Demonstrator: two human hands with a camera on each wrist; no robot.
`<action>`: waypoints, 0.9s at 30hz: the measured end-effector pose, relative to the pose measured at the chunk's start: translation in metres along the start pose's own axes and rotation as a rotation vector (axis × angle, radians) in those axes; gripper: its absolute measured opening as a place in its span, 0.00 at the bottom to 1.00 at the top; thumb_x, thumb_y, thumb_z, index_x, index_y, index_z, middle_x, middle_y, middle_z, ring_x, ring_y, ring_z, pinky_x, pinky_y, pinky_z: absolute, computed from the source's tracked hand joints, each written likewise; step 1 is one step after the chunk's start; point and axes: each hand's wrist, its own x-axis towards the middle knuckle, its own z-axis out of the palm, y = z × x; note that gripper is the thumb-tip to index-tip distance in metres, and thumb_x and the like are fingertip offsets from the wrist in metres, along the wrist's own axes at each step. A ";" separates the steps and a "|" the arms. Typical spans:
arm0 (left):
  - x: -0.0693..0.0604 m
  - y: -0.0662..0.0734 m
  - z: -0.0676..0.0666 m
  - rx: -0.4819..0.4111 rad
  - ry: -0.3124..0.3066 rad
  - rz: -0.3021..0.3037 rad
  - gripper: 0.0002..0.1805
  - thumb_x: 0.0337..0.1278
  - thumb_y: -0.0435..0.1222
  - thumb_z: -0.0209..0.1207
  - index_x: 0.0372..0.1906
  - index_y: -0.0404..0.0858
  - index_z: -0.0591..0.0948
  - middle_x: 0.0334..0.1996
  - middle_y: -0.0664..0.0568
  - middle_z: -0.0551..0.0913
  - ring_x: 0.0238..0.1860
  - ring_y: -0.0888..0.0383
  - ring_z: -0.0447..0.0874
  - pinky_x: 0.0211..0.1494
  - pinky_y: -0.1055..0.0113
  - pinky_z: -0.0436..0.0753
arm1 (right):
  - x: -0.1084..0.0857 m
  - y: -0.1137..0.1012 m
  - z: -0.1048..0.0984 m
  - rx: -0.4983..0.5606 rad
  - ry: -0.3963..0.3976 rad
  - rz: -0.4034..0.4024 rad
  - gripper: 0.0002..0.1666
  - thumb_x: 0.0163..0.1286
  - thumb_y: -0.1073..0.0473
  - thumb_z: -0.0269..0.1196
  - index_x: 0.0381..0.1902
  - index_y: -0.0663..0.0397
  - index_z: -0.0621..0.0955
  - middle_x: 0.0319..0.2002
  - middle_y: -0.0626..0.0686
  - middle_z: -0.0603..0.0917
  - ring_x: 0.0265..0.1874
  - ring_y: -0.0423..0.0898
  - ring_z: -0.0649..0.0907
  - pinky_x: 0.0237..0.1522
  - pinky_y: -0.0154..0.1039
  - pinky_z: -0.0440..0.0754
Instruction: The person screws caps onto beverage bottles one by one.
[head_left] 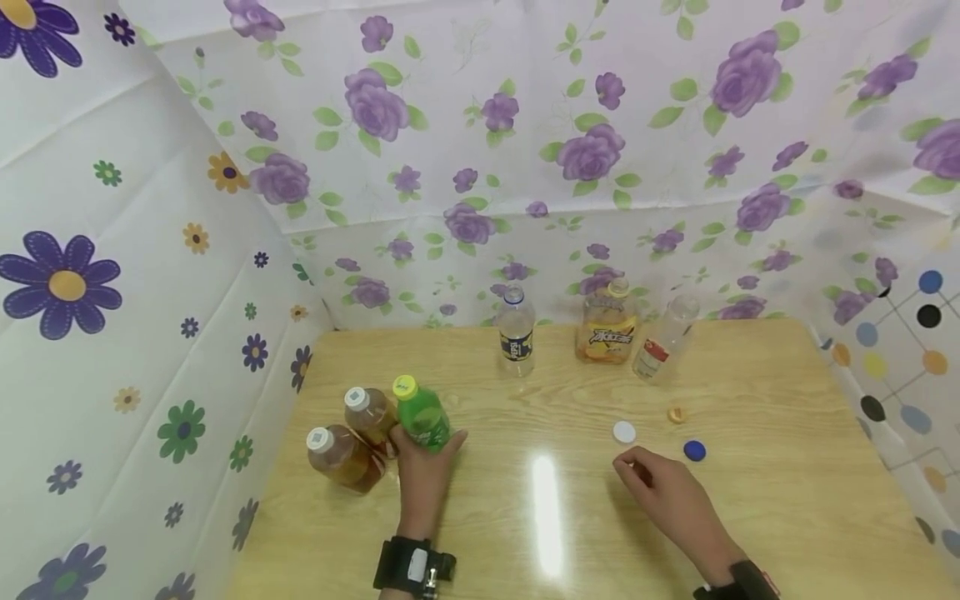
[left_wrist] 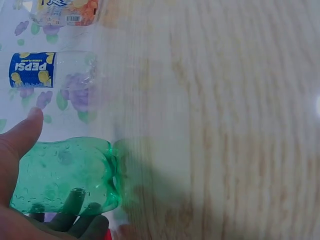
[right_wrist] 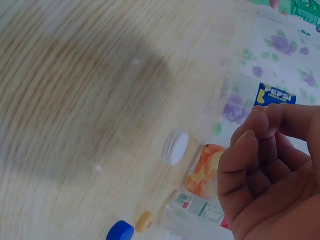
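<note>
The left hand (head_left: pixel 423 479) is around the lower part of a green bottle (head_left: pixel 422 412) with a yellow cap. In the left wrist view, the thumb of the left hand (left_wrist: pixel 35 170) stands away from the green bottle (left_wrist: pixel 65 175), while its other fingers lie along the far side. Above the table, the right hand (head_left: pixel 678 504) has loosely bent fingers and holds nothing visible. A white cap (head_left: pixel 624 432) lies just beyond it, with a blue cap (head_left: pixel 694 451) and a yellow-orange cap (head_left: pixel 677 415) farther right.
Two white-capped bottles of brownish liquid (head_left: pixel 345 457) (head_left: pixel 371 417) stand left of the green one. At the back are uncapped bottles: a Pepsi bottle (head_left: pixel 516 343), a yellow-labelled bottle (head_left: pixel 609 333) and a red-labelled one (head_left: pixel 652 354). Patterned cloth (head_left: pixel 465 167) surrounds the wooden table (head_left: pixel 480 533).
</note>
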 end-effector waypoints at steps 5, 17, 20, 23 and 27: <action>-0.003 0.001 -0.003 -0.030 -0.012 -0.026 0.49 0.51 0.44 0.83 0.64 0.39 0.57 0.60 0.37 0.73 0.65 0.42 0.74 0.69 0.44 0.71 | 0.000 0.006 0.000 -0.012 -0.014 0.021 0.12 0.82 0.51 0.64 0.51 0.49 0.88 0.23 0.40 0.76 0.20 0.39 0.72 0.23 0.36 0.71; -0.011 -0.005 -0.005 0.020 -0.037 -0.066 0.52 0.51 0.41 0.82 0.71 0.36 0.57 0.69 0.33 0.65 0.72 0.35 0.65 0.75 0.36 0.65 | 0.001 0.009 0.002 0.007 -0.045 0.047 0.10 0.81 0.54 0.64 0.53 0.49 0.87 0.23 0.41 0.75 0.20 0.40 0.72 0.23 0.35 0.70; -0.017 -0.007 -0.007 0.043 -0.033 -0.076 0.53 0.53 0.41 0.81 0.73 0.35 0.56 0.70 0.31 0.61 0.72 0.33 0.60 0.74 0.33 0.64 | 0.001 0.009 0.002 0.006 -0.046 0.047 0.10 0.81 0.54 0.64 0.53 0.49 0.87 0.23 0.41 0.75 0.20 0.40 0.72 0.22 0.35 0.70; -0.022 -0.009 -0.009 0.079 -0.014 -0.063 0.51 0.55 0.40 0.80 0.71 0.32 0.57 0.69 0.30 0.60 0.73 0.32 0.56 0.74 0.31 0.61 | 0.001 0.010 0.003 0.000 -0.046 0.047 0.10 0.81 0.55 0.64 0.53 0.49 0.87 0.23 0.41 0.75 0.19 0.40 0.72 0.22 0.35 0.70; -0.027 -0.011 -0.009 0.126 0.048 -0.020 0.34 0.57 0.34 0.76 0.57 0.30 0.65 0.55 0.34 0.67 0.67 0.35 0.59 0.70 0.37 0.65 | 0.001 0.011 0.003 0.001 -0.040 0.036 0.10 0.81 0.54 0.64 0.53 0.49 0.87 0.22 0.41 0.74 0.19 0.39 0.72 0.22 0.35 0.69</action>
